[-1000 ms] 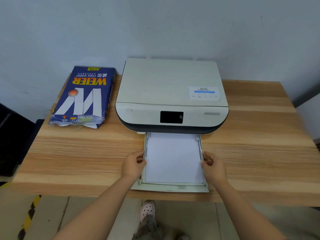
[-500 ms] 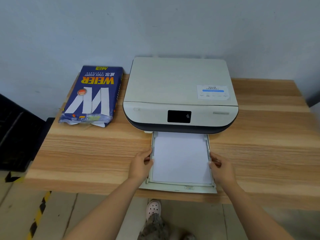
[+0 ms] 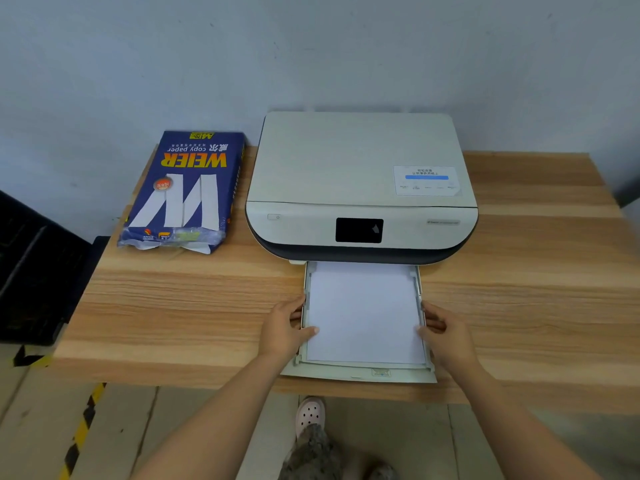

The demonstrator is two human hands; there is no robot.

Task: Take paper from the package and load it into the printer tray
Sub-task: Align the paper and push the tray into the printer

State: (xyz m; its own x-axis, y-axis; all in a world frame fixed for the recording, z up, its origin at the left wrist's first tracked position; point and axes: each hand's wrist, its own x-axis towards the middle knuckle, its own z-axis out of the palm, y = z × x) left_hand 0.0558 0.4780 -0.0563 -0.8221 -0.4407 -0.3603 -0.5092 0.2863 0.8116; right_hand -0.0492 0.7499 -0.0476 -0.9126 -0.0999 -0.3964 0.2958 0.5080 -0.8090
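A white stack of paper (image 3: 363,313) lies flat in the printer tray (image 3: 360,374), which is pulled out from under the beige printer (image 3: 353,161). My left hand (image 3: 282,330) holds the tray's left side, thumb on the paper's edge. My right hand (image 3: 446,334) holds the tray's right side the same way. The blue paper package (image 3: 187,192) lies to the left of the printer, its torn end towards me.
Everything sits on a wooden table (image 3: 173,306) against a grey wall. The tray's front juts slightly over the table's near edge. A black crate (image 3: 31,271) stands left of the table. My foot (image 3: 310,414) shows below the edge.
The view has shifted, so the printer sits further right in the frame. Both thumbs now rest on the paper's side edges. The tray is pulled out as far as before.
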